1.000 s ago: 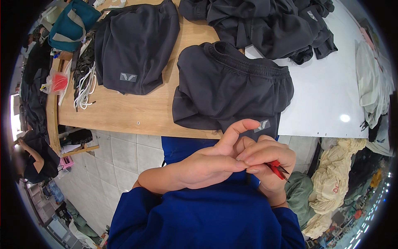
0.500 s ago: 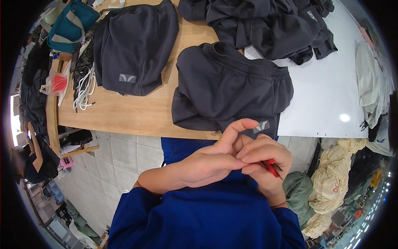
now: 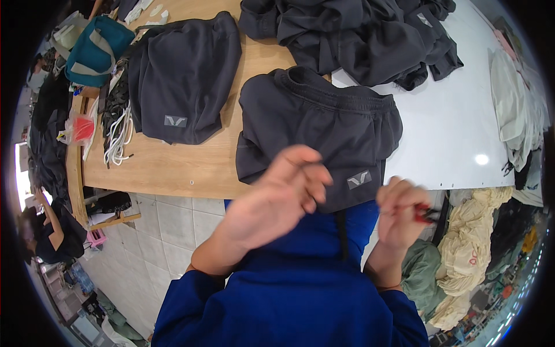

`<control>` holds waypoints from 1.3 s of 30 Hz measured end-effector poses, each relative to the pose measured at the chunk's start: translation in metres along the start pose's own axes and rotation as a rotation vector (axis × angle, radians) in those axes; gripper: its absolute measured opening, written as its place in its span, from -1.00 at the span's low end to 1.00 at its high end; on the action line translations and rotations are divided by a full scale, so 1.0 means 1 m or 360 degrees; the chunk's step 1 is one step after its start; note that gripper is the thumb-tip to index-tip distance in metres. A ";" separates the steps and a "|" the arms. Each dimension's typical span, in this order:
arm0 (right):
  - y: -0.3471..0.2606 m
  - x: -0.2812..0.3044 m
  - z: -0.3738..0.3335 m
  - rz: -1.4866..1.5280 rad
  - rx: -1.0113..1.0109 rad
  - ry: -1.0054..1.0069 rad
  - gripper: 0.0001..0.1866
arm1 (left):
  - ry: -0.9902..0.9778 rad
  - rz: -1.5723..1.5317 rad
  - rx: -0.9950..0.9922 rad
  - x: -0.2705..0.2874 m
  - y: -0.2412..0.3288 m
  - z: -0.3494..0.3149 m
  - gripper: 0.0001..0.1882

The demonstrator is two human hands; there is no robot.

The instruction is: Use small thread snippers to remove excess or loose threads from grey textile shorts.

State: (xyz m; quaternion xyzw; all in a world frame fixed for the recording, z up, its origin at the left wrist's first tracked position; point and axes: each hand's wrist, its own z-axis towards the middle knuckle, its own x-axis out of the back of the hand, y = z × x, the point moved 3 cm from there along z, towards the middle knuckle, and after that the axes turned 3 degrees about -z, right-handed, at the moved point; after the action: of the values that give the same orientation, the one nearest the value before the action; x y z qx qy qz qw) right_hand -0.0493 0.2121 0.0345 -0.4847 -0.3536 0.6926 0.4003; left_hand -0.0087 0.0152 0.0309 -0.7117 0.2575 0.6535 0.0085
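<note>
Dark grey shorts (image 3: 312,130) with a gathered elastic waistband lie on the table in front of me, their lower edge hanging over the front. A silvery patch (image 3: 358,180) marks the lower right of them. Below the edge dangles a black cord (image 3: 342,234). Over the left part of the shorts my left hand (image 3: 277,194) is raised, fingers loosely bent and apart, with nothing visible in it. My right hand (image 3: 400,213), just right of the shorts, is closed around small red-handled thread snips (image 3: 425,214), blurred by motion.
Another folded dark garment (image 3: 179,75) lies left, beside white and black cords (image 3: 119,136) and a teal bag (image 3: 92,49). More dark garments (image 3: 358,37) are heaped at the back. Cream cloth (image 3: 465,248) is piled at the right. A person (image 3: 52,228) is at far left.
My hands, together with fingertips meeting before, have parted: the left moved left, the right moved right with the snips. The black cord now shows below the shorts.
</note>
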 end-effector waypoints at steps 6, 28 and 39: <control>-0.009 0.059 0.016 0.0092 -0.0160 0.0432 -0.78 | -0.0076 0.0105 -0.0530 0.003 0.038 0.017 -0.79; 0.021 0.052 -0.017 -0.0395 -0.0383 0.0326 -0.78 | 0.0174 0.2830 -0.0222 0.044 -0.006 0.116 -0.69; 0.024 0.007 -0.007 -0.0910 -0.0346 0.0047 -0.75 | 0.0410 0.1416 -0.0558 0.032 -0.009 0.067 -0.71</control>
State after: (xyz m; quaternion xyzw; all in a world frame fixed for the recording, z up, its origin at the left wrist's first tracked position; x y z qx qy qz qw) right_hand -0.0494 0.2089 0.0092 -0.4155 -0.5418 0.5029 0.5300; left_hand -0.0670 0.0349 -0.0120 -0.5985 0.4216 0.5339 -0.4232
